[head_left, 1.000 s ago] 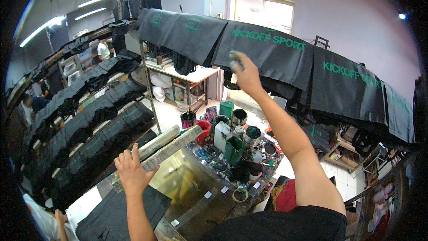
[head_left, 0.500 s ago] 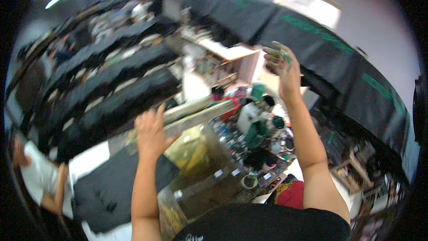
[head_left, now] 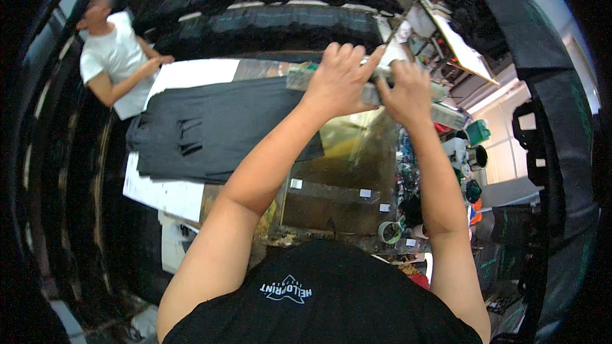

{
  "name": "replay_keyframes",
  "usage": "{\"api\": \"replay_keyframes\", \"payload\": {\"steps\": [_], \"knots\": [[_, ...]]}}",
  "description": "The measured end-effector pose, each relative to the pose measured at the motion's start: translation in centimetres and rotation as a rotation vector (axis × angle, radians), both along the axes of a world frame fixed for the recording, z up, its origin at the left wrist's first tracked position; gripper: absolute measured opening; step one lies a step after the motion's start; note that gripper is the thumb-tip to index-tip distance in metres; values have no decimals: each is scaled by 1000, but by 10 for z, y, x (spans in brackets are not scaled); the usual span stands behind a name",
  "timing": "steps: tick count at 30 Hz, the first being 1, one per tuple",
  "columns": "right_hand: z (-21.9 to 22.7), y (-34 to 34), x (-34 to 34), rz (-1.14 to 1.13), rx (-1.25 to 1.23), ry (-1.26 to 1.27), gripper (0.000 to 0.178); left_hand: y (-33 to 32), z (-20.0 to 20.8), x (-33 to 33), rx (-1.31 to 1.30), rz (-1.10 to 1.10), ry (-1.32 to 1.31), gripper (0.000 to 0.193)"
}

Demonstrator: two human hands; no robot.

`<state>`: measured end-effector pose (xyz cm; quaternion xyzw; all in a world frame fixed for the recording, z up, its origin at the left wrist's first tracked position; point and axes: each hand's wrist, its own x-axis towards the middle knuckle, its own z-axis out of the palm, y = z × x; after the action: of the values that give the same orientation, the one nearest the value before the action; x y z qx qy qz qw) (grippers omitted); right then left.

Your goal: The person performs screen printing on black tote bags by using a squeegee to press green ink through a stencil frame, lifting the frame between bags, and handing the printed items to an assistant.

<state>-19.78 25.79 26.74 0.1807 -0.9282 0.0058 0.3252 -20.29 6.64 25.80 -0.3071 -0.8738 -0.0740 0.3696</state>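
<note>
My left hand (head_left: pixel 338 83) lies over a long, paint-stained bar (head_left: pixel 306 76) at the far side of the table, its fingers bent over the top and the thumb pointing right. Close beside it, my right hand (head_left: pixel 409 94) grips the same bar, fingers curled over it. The parts of the bar under both palms are hidden. Left of my hands a dark cloth piece (head_left: pixel 236 127) is spread over a white board (head_left: pixel 191 76). A brown, see-through panel (head_left: pixel 338 185) with a yellowish part near the bar lies below my hands.
A person in a white shirt (head_left: pixel 118 57) stands at the left end of the table. Paint-smeared containers, including a green one (head_left: pixel 478 130) and a round cup (head_left: pixel 390 232), stand on the right. Racks of dark cloth (head_left: pixel 274 28) run behind.
My right hand has come down from the air onto the bar, next to my left. My view has turned left, bringing more of the dark cloth and the person in.
</note>
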Motion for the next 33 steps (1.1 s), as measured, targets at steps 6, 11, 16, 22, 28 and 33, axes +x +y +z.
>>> {"api": "replay_keyframes", "payload": {"steps": [6, 11, 16, 22, 28, 33], "knots": [[5, 12, -22, 68, -38, 15, 43, 14, -16, 19, 121, -174, 158, 92], [18, 6, -37, 79, -46, 71, 50, -38, -211, 79, 86, -412, -510, 74], [24, 8, -47, -2, 2, -17, 52, -104, -315, 100, -248, 259, -784, 122], [41, 8, -45, 57, -146, -118, 65, 9, -336, 96, -198, -11, -844, 119], [36, 11, -43, 82, -164, -81, 65, 98, -331, 117, -165, -150, -856, 119], [30, 8, -42, 86, -190, -53, 66, 109, -335, 135, -137, -165, -878, 119]]}}
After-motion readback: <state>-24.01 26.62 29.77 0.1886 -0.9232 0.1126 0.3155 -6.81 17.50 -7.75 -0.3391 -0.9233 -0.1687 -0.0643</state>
